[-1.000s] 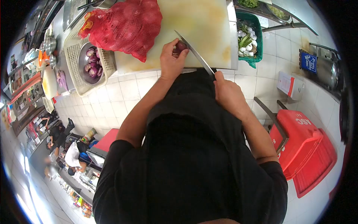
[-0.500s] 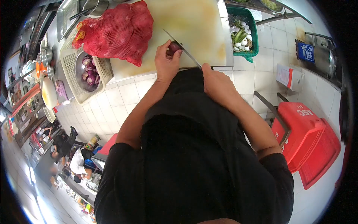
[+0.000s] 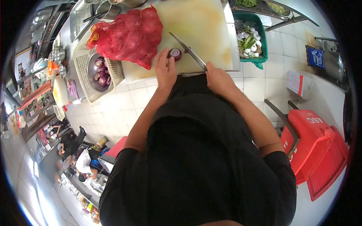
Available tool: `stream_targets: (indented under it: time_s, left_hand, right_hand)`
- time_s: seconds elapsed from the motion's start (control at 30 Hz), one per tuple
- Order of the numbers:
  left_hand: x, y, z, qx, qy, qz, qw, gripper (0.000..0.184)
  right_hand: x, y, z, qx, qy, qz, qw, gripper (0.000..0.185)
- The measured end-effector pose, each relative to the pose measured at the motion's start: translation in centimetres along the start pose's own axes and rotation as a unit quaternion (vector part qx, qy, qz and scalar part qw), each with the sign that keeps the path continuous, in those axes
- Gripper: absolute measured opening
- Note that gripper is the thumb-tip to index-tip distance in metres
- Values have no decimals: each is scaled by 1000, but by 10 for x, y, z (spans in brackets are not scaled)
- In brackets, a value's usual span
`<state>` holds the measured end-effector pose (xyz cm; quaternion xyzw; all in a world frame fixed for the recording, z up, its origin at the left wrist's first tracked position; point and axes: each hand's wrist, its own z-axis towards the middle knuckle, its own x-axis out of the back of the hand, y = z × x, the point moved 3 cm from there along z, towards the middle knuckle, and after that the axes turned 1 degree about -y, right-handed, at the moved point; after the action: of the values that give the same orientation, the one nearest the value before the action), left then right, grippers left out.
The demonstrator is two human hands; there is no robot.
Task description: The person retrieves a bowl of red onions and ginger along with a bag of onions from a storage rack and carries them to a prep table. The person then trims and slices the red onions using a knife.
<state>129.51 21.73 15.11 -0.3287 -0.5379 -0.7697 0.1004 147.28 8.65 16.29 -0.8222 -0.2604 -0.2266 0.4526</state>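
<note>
A red onion (image 3: 175, 54) lies on the cutting board (image 3: 196, 22), its pale cut face turned up. Just left of it is my left hand (image 3: 165, 71), open, with fingers and thumb stretched out close to the onion's side; whether they touch it I cannot tell. My right hand (image 3: 220, 80) is wrapped around the handle of a kitchen knife (image 3: 190, 52), whose blade slants up and left over the board. A small purple piece (image 3: 186, 50) shows by the blade, partly hidden. On the board's left side rests a red net bag of onions (image 3: 130, 35).
Left of the board, a cream plastic basket (image 3: 117, 71) holds a metal bowl (image 3: 94, 81) with cut red onions. A green bin (image 3: 263, 41) with white and green scraps stands right of the board. A red crate (image 3: 311, 139) is at lower right. Other people (image 3: 85, 162) work at far left.
The onion's pale cut face now shows, and my left fingers have loosened from around it. The knife stays in my right hand. The whole view has shifted slightly.
</note>
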Motion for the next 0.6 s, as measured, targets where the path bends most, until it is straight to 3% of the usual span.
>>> stream_targets:
  time_s: [0.1,0.2,0.37,0.5,0.6]
  left_hand:
    - [11,-11,2,-168,-39,154,973,34]
    - [19,1,3,-190,-37,158,968,32]
    - [-1,-25,15,60,-52,-26,997,40]
    - [-9,-12,21,278,-57,-199,938,49]
    - [-14,-14,19,310,-50,-270,910,50]
  right_hand:
    - [2,-11,6,0,-13,-8,1000,14]
    - [4,-10,1,8,-4,-4,1000,15]
    - [25,-5,-24,-25,8,3,1000,16]
    - [22,-12,-33,13,8,-1,1000,16]
    - [17,-16,-37,17,-1,-5,1000,17]
